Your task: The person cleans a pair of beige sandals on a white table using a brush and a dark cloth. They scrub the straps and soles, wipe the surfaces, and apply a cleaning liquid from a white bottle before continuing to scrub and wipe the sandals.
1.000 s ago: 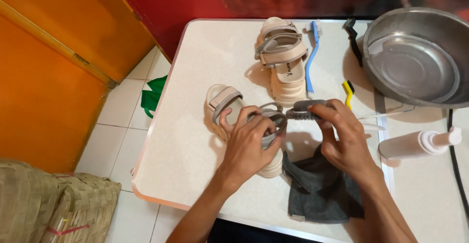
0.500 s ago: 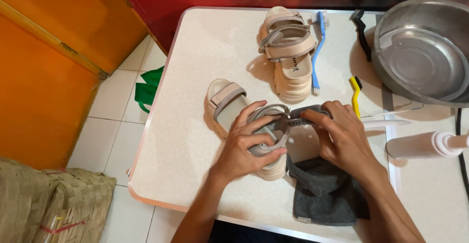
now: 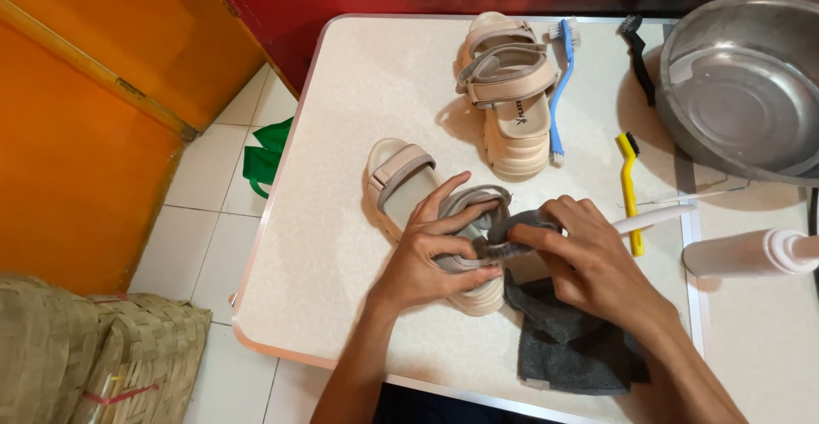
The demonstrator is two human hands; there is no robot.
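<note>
- The beige sandal (image 3: 401, 187) is gripped around its strap by the left hand (image 3: 431, 258); it could be dragged off the table edge (image 3: 281, 159).
- The grey cloth (image 3: 563, 347) is pinched by the right hand (image 3: 597, 262); the yellow brush (image 3: 630, 187) could be knocked.

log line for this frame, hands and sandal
left hand: grips near sandal strap | right hand: presses grey cloth on strap | second sandal: untouched

Across my white table (image 3: 341, 219) a second beige sandal (image 3: 509, 100) lies near the far edge, a blue brush (image 3: 559, 91) just beside it. Further right lie a black brush (image 3: 638, 53) and a yellow brush (image 3: 630, 187), near a steel basin (image 3: 742, 91). A white bottle (image 3: 751, 253) lies on its side. Down on the tiled floor (image 3: 209, 236) sit a woven basket (image 3: 94, 356) and something green (image 3: 266, 155).
</note>
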